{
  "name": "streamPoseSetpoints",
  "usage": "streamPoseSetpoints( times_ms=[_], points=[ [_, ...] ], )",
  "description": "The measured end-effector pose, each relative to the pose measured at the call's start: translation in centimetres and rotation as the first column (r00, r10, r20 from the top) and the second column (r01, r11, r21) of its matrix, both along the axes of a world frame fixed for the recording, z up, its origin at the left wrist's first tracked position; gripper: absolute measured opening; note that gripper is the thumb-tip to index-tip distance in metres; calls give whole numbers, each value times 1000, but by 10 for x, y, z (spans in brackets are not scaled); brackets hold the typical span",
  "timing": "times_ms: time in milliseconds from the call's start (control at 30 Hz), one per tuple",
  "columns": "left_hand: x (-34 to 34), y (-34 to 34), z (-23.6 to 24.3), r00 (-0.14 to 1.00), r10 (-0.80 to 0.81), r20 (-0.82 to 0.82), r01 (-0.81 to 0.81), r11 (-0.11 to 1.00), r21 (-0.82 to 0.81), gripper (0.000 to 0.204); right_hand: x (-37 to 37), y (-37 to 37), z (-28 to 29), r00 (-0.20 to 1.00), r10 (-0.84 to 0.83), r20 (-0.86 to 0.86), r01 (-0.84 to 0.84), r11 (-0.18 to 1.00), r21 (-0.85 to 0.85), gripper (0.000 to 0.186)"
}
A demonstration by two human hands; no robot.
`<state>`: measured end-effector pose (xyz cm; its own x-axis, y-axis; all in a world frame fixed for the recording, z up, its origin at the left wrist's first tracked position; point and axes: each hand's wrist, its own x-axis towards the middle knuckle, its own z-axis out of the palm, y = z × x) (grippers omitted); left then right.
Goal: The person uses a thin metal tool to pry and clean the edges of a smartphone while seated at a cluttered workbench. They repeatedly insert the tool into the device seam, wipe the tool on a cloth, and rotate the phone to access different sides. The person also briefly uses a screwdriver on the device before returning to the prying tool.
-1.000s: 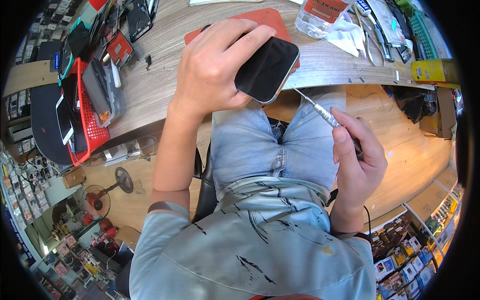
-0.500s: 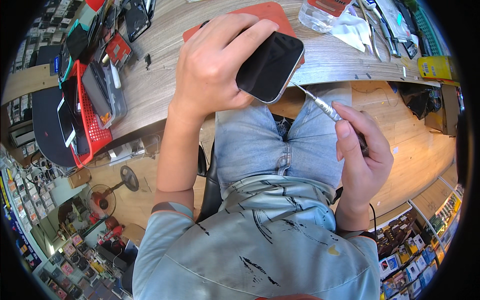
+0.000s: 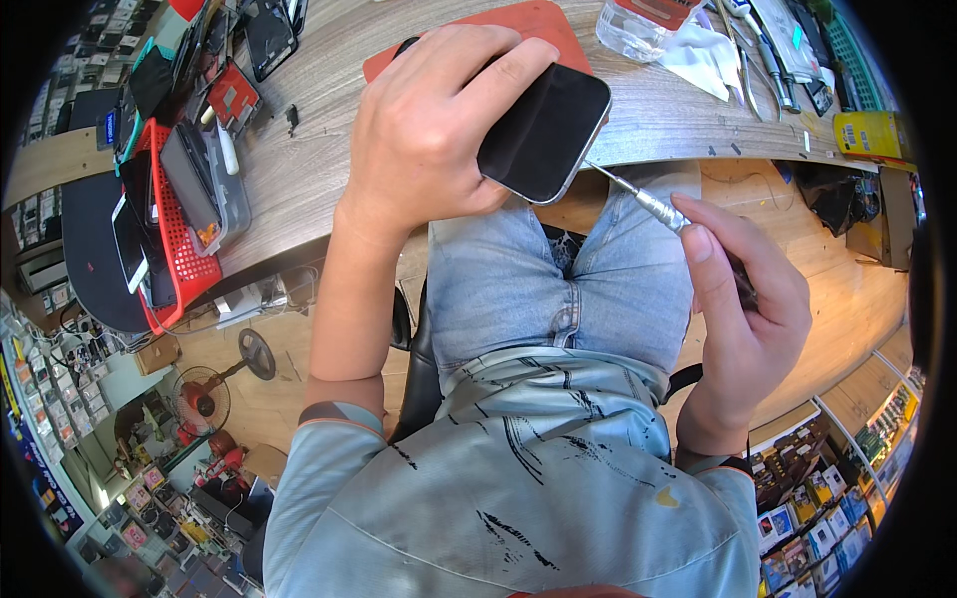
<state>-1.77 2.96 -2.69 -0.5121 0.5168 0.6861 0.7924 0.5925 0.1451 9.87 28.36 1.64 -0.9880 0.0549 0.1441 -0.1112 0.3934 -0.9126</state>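
My left hand is wrapped round a smartphone with a dark screen and silver edge, held tilted above the front edge of the table. Between the thumb and fingers of my right hand sits a slim silver precision screwdriver. Its thin tip points up and left toward the phone's lower right edge, and a small gap seems to part the two. Behind the phone, an orange-red mat lies partly covered by my left hand. The phone's back and the screwdriver's rear end are hidden by my hands.
On the left of the wooden table, a red plastic basket holds phones beside a clear tray. A clear bottle, white cloth and tweezers lie at the back right, with a yellow can farther right.
My right hand has moved right and slightly down with the screwdriver, drawing its tip a little away from the phone. The phone has shifted slightly to the right in my left hand.
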Motion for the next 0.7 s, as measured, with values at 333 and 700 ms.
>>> streamPoseSetpoints(
  times_ms=[333, 700],
  points=[
    [-1, 1, -3, 1000, -2, -18, 2, 1000, 6, 51, -1, -6, 12, 1000, -10, -15, 11, 996, 94, 18],
    [-1, 2, -3, 1000, 4, -22, -4, 1000, 7, 50, 1, -4, 13, 992, 49, -113, -18, 965, 261, 18]
  ],
)
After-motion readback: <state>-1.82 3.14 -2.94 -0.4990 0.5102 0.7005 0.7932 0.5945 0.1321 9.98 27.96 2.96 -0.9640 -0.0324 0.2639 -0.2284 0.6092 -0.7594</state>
